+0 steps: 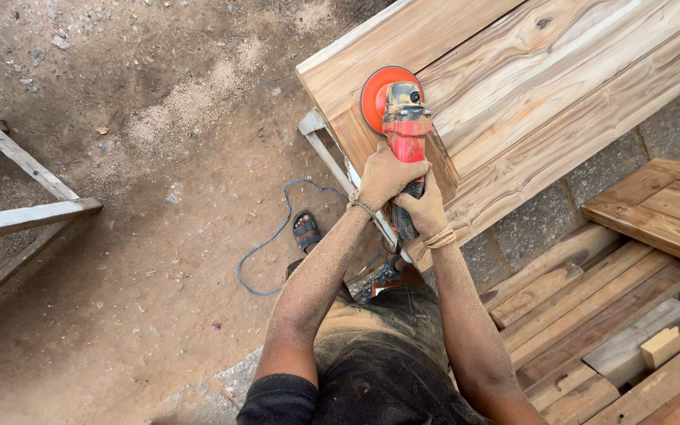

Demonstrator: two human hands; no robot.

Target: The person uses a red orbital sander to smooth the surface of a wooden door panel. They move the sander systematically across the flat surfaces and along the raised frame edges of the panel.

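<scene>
Both hands are locked on the tool. The left hand [383, 177] is wrapped shut over the top of the red handheld disc sander [403, 130], fingers curled round its body, a thin braided band at the wrist. The right hand [425, 211] sits just behind and below it, closed round the dark rear grip of the same machine, with pale bands looped on that wrist. The two hands touch each other on the handle.

The sander's round orange backing disc [377, 94] lies on the surface of the large pale wooden panel with raised frames and strong grain [545, 86], close to the panel's near left corner. The panel rests tilted across a grey wooden trestle [332, 157], whose rail shows under the edge.

Both forearms are dusted with fine sawdust, and so are the dark trousers [379, 354] below. A blue cable [273, 236] loops over the brown dirt floor [120, 275], passing a black sandal [306, 230] on the person's foot. Off to the left stands a weathered frame of grey wooden bars [25, 205]. To the right, a stack of reddish-brown timber planks [592, 315] lies near a smaller framed wooden panel [663, 208].
</scene>
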